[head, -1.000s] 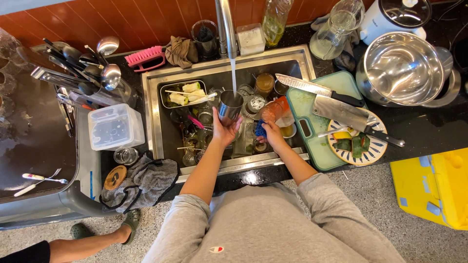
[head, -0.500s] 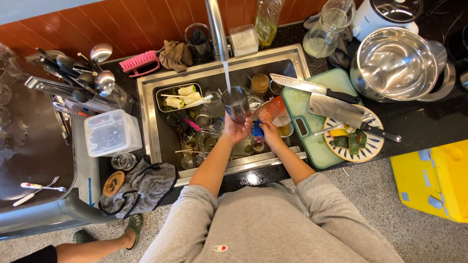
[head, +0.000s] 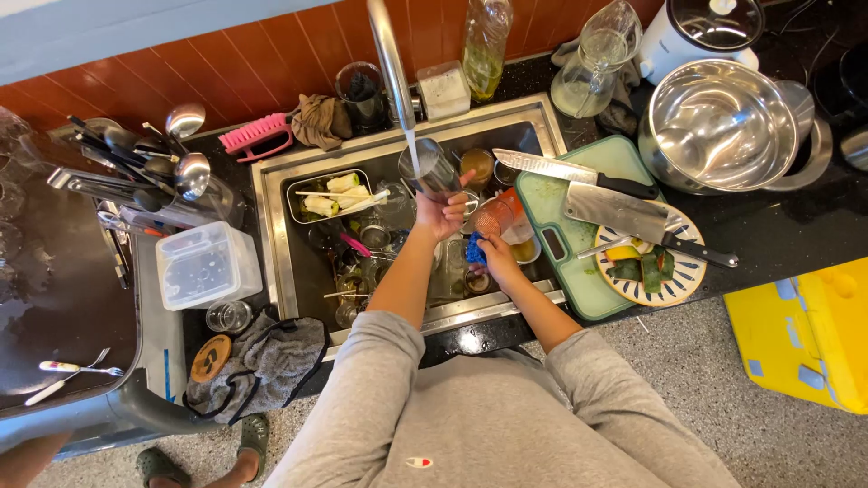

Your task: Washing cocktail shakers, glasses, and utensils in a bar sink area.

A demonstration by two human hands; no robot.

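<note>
The left hand point(head: 443, 212) gripped a steel cup point(head: 429, 170) by its wall under the tap stream over the sink point(head: 271, 226), likely wet, slippery, light and rigid, while the right hand point(head: 497, 256) closed on a blue sponge point(head: 475, 250).

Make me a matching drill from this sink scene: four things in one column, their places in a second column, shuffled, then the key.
Things
1. metal cup
2. blue sponge
3. cleaver
4. pink brush

Places
A. on the counter behind the sink's left corner
B. in the left hand, under the tap's stream
C. across the green cutting board and patterned plate
D. in the right hand, over the sink

Pairs: 1-B, 2-D, 3-C, 4-A
</note>
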